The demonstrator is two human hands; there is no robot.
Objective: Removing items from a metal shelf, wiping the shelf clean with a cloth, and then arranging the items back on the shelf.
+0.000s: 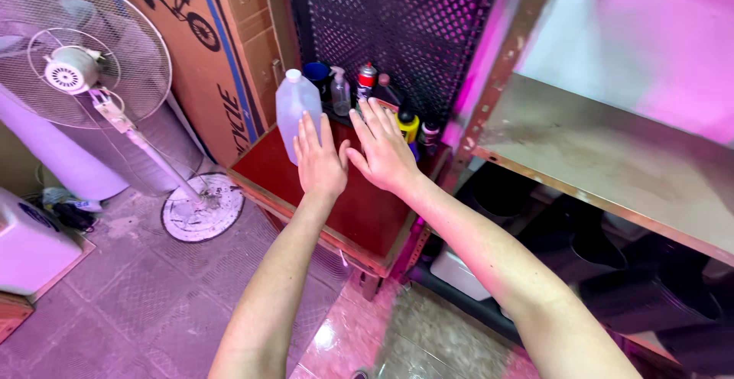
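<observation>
Head view showed both hands stretched out flat over a low red table (283, 169), palms down and fingers spread, neither gripping anything. Left hand (319, 157) lay just in front of a translucent plastic jug (294, 111) with a white cap; its fingertips overlapped the jug's lower body, though whether they touched it could not be told. Right hand (384, 148) hovered beside it, a little farther back, its fingertips near a cluster of small containers at the far edge of the table.

That cluster held a spray can with a red top (367, 78), a clear pump bottle (340, 92), a dark blue cup (316, 73) and a yellow bottle with a black cap (407, 125). Behind them stood a black perforated metal panel (397, 20). Far left stood a pedestal fan (84, 62) in front of a large cardboard box (222, 50), and to the right a bare metal shelf (604, 157) sat above dark bins.

The jug was tall and narrow and stood near the table's left edge, so a flat-handed push would probably tip it or slide it off towards the fan's base. The right hand's spread fingers were close enough to the small bottles that a careless sweep could knock them over like skittles.
</observation>
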